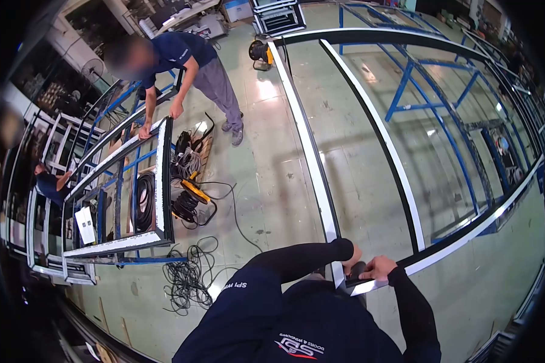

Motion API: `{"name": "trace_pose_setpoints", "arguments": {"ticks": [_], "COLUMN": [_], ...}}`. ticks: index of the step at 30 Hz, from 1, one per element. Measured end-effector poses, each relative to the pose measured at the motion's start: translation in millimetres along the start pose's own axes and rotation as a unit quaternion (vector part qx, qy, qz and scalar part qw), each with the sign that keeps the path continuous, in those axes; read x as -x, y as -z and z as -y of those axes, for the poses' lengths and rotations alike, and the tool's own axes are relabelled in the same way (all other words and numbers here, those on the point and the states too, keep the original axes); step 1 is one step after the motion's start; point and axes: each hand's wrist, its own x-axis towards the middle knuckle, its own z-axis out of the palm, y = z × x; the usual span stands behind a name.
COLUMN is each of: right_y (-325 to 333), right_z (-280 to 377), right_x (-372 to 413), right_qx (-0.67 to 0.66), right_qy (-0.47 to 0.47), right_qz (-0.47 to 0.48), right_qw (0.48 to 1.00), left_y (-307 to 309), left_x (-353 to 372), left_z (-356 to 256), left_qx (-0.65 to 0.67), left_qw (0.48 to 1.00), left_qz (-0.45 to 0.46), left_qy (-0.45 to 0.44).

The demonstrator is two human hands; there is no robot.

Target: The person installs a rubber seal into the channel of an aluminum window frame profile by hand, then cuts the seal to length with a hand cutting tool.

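Note:
A large white-and-black door or window frame (312,142) spreads out in front of me, with its near corner (339,279) close to my body. My left hand (352,256) is at this corner, its fingers curled and partly hidden by the dark sleeve. A small dark rounded thing (358,270) shows between my hands; I cannot make out what it is. My right hand (378,268) is closed over the near bar of the frame, just right of the corner, with bent fingers.
On the left, a co-worker (184,66) bends over another frame (161,175) on a blue stand. Cable reels (191,202) and tangled black cable (191,278) lie on the floor (257,199). Blue trestles (409,91) stand under the large frame. Another person (51,184) is far left.

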Motion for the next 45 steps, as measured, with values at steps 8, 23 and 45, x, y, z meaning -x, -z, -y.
{"name": "trace_pose_setpoints", "arguments": {"ticks": [8, 23, 45], "right_y": [1.1, 14.3, 43.1], "right_z": [2.5, -19.8, -59.7], "right_x": [0.7, 10.1, 19.7], "right_qx": [0.053, 0.103, 0.092], "right_qy": [-0.019, -0.055, -0.045], "right_qz": [-0.007, 0.004, 0.006], "right_qw": [0.998, 0.993, 0.995], "left_y": [1.3, -22.7, -34.2], "left_x": [1.5, -2.8, 4.3], "left_z": [0.4, -20.5, -35.6], "left_qx": [0.000, 0.015, 0.037], "left_qw": [1.000, 0.998, 0.991], "left_qz": [-0.001, -0.055, -0.122], "left_qy": [0.003, 0.008, 0.032]}}
